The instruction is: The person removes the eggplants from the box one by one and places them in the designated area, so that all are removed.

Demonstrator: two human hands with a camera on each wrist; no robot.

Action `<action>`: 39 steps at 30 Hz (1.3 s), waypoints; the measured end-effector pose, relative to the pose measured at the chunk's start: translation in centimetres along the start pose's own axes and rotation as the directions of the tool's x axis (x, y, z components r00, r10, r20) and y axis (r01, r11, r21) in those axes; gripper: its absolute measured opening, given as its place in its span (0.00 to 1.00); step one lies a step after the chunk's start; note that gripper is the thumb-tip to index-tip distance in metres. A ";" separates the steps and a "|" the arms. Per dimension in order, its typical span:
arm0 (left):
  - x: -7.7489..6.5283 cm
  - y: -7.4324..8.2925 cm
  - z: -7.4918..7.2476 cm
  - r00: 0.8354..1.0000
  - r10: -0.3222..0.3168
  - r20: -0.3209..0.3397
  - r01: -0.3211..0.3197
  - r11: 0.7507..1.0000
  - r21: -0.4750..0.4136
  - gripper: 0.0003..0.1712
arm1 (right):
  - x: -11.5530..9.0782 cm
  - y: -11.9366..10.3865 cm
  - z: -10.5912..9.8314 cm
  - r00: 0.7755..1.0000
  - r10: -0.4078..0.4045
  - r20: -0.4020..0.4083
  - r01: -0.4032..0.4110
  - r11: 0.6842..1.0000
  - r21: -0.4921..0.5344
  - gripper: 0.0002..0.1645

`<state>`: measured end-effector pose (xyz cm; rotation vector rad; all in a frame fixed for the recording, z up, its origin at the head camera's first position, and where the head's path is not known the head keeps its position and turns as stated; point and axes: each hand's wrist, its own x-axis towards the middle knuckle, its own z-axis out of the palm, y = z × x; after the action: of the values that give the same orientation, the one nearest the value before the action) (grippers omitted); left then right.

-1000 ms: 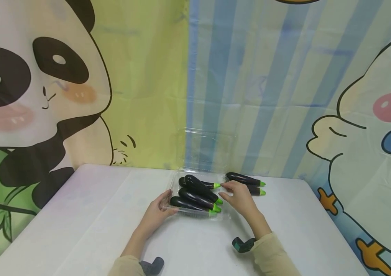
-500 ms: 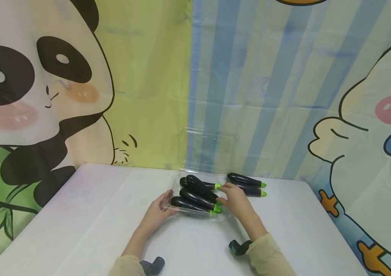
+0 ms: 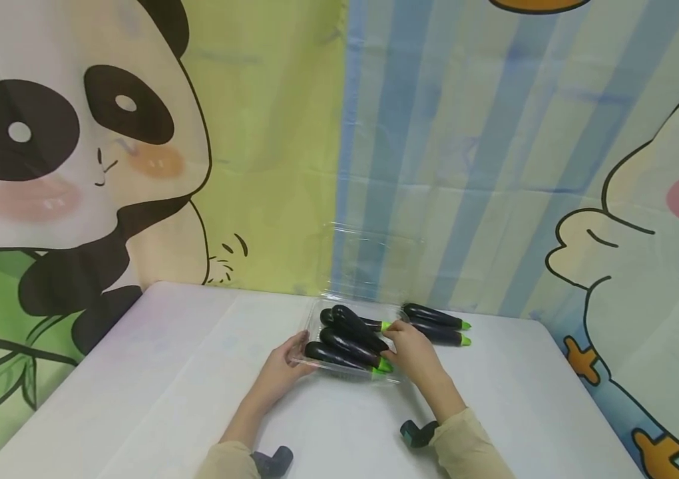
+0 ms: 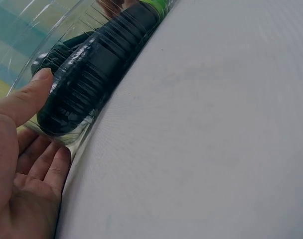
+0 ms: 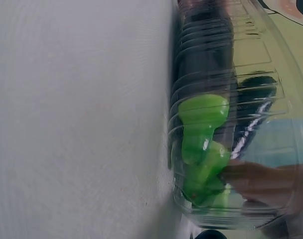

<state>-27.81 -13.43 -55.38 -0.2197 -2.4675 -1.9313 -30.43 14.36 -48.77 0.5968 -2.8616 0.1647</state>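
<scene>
A clear plastic clamshell box holds several black eggplants with bright green stem ends. One eggplant lies across the top of the others. At the box's left front corner, my left hand grips it; in the left wrist view the thumb lies against the wall and the fingers curl under the corner. My right hand reaches over the right side and pinches the top eggplant's stem end, which the fingers hide. Through the clear wall in the right wrist view, a digit shows beside the green stem ends.
Two more eggplants, a rear one and a nearer one, lie on the white table right of the box. The transparent lid stands raised at the back, before a cartoon-print curtain.
My right hand has moved slightly left and closed on the top eggplant's stem end, covering its green tip. The left hand keeps its hold on the box. The head view has shifted a little.
</scene>
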 end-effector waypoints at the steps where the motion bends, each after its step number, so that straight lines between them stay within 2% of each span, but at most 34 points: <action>1: 0.0 0.0 0.0 1.000 0.001 0.000 -0.001 1.000 0.002 0.47 | 0.0 0.0 0.1 1.000 -0.004 -0.005 0.004 1.000 -0.013 0.25; 11: 0.2 0.0 0.2 1.000 0.012 0.002 -0.012 1.000 0.020 0.48 | 0.2 -0.1 1.0 0.998 -0.023 -0.064 0.017 0.996 -0.093 0.19; 19: 0.3 -0.4 0.3 0.999 0.035 0.012 -0.035 0.999 0.011 0.48 | 0.4 -0.5 1.2 0.999 -0.009 -0.050 0.001 0.988 -0.152 0.15; 27: 0.3 -0.4 0.0 0.998 0.060 0.005 -0.061 0.998 0.013 0.46 | 0.6 -0.9 1.1 0.999 0.031 -0.044 -0.033 0.999 -0.041 0.20; 32: 0.2 -0.3 0.1 0.999 0.049 0.006 -0.049 0.999 0.012 0.46 | 0.4 -0.6 1.0 0.999 0.033 -0.034 -0.032 0.999 0.026 0.20; 39: 0.3 -0.2 0.0 0.999 0.047 0.023 -0.048 0.998 0.035 0.47 | 0.1 -0.1 0.6 0.996 0.085 0.005 -0.085 0.982 0.169 0.22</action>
<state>-28.09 -13.43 -55.56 -0.2983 -2.4841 -1.8757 -30.65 14.17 -49.32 0.5040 -2.8920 0.4251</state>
